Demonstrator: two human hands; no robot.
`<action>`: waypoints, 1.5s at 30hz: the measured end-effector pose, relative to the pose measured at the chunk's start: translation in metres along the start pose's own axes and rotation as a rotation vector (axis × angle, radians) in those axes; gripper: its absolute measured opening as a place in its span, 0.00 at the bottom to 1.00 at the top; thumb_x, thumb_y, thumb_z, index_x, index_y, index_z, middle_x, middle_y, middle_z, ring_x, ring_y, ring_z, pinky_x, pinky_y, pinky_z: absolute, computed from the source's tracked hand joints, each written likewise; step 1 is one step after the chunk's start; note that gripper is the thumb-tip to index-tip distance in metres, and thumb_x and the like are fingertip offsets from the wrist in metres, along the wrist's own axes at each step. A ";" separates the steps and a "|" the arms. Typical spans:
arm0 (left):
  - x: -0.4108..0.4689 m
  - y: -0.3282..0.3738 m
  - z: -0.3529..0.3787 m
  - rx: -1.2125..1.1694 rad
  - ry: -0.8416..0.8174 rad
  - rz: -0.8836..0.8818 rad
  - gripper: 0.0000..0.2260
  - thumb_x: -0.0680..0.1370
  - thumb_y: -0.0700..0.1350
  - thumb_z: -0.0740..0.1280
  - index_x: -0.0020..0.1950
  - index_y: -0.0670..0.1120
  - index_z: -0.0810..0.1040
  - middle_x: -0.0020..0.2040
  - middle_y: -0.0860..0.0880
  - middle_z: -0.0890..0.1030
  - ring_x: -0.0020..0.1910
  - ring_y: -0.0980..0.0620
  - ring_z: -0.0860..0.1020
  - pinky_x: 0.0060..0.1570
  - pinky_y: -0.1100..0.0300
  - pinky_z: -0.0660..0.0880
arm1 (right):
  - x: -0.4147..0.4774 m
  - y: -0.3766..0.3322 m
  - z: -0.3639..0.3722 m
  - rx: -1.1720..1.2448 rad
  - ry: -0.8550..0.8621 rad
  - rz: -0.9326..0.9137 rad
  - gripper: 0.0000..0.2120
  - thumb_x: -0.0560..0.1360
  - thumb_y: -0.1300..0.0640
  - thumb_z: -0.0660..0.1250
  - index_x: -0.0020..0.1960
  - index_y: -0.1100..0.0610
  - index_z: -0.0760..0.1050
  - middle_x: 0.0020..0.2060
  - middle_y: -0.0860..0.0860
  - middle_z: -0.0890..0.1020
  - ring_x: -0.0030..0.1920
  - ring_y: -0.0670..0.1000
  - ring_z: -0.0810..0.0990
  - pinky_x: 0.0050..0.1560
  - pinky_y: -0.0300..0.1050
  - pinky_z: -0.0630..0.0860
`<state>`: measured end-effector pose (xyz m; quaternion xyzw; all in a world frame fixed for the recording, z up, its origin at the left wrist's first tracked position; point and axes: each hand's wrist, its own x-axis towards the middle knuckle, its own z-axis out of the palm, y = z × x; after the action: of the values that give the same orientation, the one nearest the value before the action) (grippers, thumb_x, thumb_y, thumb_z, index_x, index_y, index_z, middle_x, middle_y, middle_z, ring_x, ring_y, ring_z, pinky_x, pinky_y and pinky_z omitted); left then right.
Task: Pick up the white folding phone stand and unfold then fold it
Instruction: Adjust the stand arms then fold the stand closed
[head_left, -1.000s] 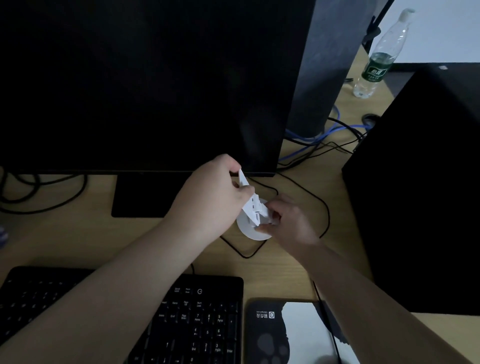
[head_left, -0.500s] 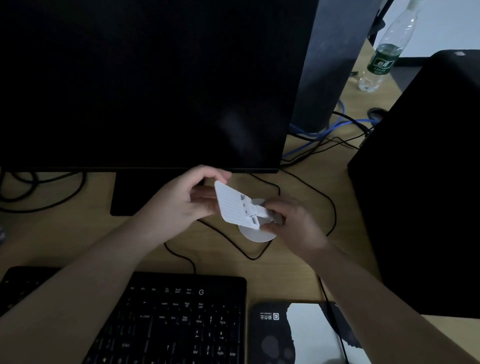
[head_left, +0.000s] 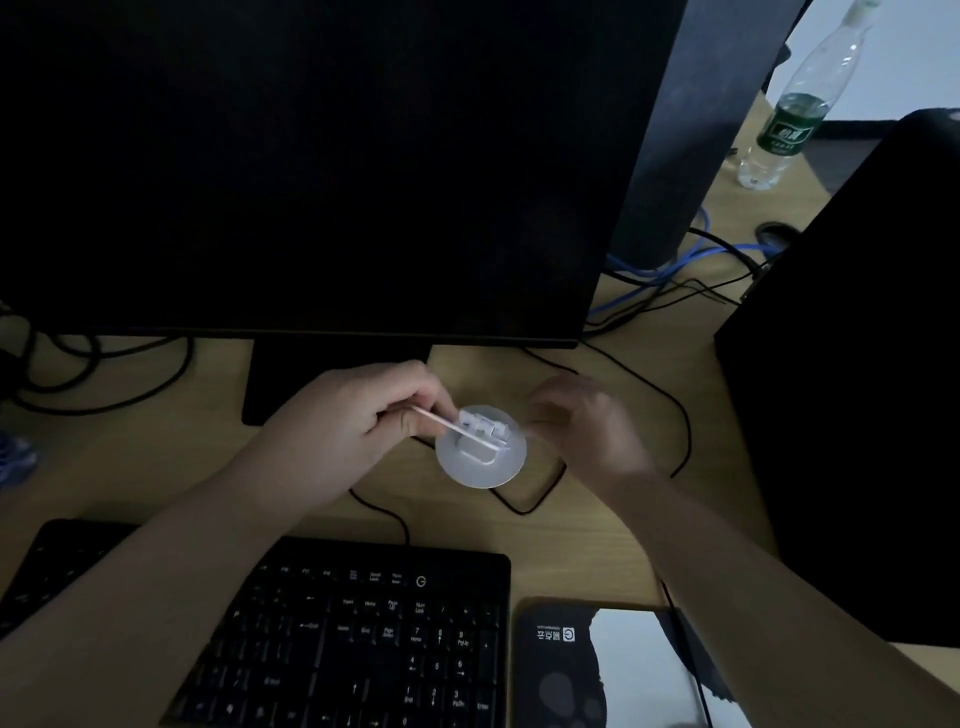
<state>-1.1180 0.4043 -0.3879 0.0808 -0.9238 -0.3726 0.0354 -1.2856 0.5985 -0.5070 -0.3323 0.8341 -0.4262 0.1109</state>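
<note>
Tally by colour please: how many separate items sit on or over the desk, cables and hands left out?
Black: 4 (monitor, keyboard, computer case, mouse pad)
White: 1 (phone stand)
Clear with green label: 1 (bottle)
Dark grey: 1 (panel)
Total: 7

An office desk; a large dark monitor (head_left: 311, 166), black keyboard (head_left: 353, 634), mouse pad (head_left: 597, 670) and tangled cables (head_left: 670, 275) crowd the wooden desktop (head_left: 597, 551).

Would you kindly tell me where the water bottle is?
In the head view, the water bottle stands far right on the desk, behind the monitor.
</note>
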 end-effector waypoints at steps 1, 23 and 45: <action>-0.001 0.000 0.000 0.014 0.001 0.010 0.06 0.78 0.46 0.71 0.51 0.56 0.84 0.50 0.59 0.85 0.52 0.56 0.83 0.49 0.61 0.76 | -0.002 0.006 0.000 -0.020 0.016 0.001 0.09 0.67 0.63 0.80 0.45 0.60 0.85 0.44 0.53 0.85 0.49 0.53 0.82 0.48 0.31 0.73; 0.008 0.023 0.058 0.178 0.298 0.191 0.10 0.81 0.45 0.66 0.44 0.41 0.80 0.46 0.52 0.82 0.42 0.54 0.76 0.39 0.61 0.72 | -0.012 0.028 -0.003 -0.121 0.029 -0.079 0.21 0.62 0.42 0.79 0.52 0.50 0.87 0.51 0.46 0.83 0.56 0.52 0.76 0.58 0.36 0.67; 0.028 0.023 0.057 0.119 0.175 -0.038 0.12 0.82 0.54 0.61 0.48 0.47 0.76 0.34 0.57 0.72 0.38 0.63 0.75 0.36 0.70 0.69 | -0.008 0.034 0.001 -0.132 0.029 -0.105 0.26 0.60 0.48 0.83 0.56 0.52 0.86 0.57 0.49 0.81 0.60 0.54 0.73 0.61 0.52 0.71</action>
<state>-1.1554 0.4541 -0.4129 0.1323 -0.9360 -0.3091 0.1039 -1.2950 0.6171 -0.5351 -0.3760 0.8433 -0.3801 0.0543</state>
